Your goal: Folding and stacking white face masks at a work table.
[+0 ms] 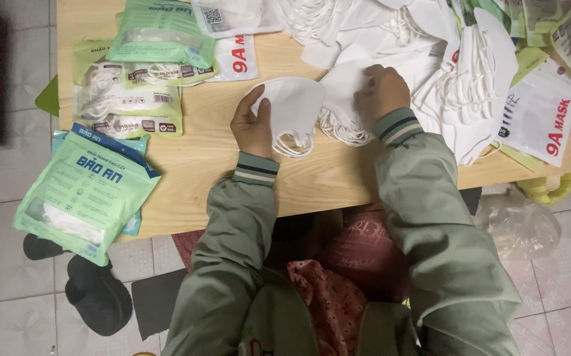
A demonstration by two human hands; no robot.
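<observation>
My left hand grips a small stack of folded white face masks by their left edge, their ear loops hanging toward me. My right hand rests with curled fingers on another bundle of white masks just to the right, pressing it onto the wooden table. Both green jacket sleeves with striped cuffs reach up from the bottom of the view.
Green sealed mask packets overhang the table's left front corner, more packets lie behind them. Loose white masks pile at the back right beside clear printed bags. Dark slippers and a plastic bag lie on the tiled floor.
</observation>
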